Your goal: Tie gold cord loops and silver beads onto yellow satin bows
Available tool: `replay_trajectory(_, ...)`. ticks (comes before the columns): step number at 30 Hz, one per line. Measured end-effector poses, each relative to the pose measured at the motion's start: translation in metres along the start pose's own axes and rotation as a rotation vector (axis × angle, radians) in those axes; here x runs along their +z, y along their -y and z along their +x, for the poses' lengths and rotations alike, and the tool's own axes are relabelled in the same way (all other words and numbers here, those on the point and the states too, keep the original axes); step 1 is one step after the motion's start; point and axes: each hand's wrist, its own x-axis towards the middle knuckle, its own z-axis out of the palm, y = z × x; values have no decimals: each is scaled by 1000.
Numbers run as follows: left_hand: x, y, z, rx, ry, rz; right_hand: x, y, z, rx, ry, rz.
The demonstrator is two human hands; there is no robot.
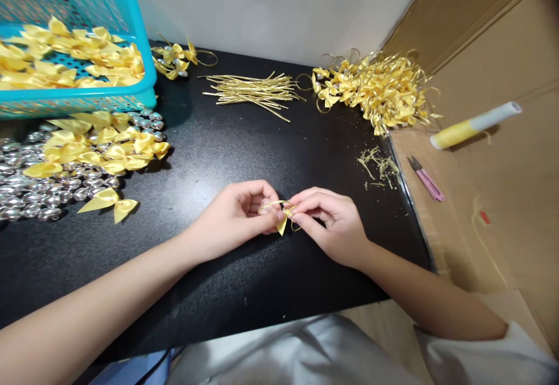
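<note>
Close together over the black table, both my hands pinch one small yellow ribbon bow (282, 225) with a gold tie looped about it. My left hand (244, 213) is closed on the bow from the left, the gold loop arching by its fingertips. From the right, my right hand (329, 219) pinches the gold tie (274, 202) between thumb and fingers. Fingers cover most of the bow's middle, so whether a bead sits there cannot be seen. A loose yellow bow (109, 202) lies to the left, beside silver beads (48, 195).
A turquoise basket (146, 53) of yellow bows stands at back left. Gold ties (253, 91) lie at the back, beside a heap of tied bows (379, 94). Gold clippings (378, 166) lie at right. Pink thread snips (427, 180) and a yellow-white roll (476, 124) rest on cardboard.
</note>
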Motion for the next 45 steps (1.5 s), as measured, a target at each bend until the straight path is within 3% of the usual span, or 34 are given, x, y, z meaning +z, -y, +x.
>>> replay_trajectory(6,1,4,-3,86,-60,87,0,0,-1,-44,-5,-29)
replay_trajectory(24,2,3,-5,91,-103,238,0,0,-1,-49,-9,-53)
replay_trajectory(31,0,-3,-1,-53,-69,67,-2,-1,-1,-88,10,-79)
replay_trajectory(37,1,0,1,-96,-180,-18,-3,7,-2,-242,-90,-308)
replay_trajectory(45,1,4,0,-115,-215,-124,2,4,-6,-227,20,-452)
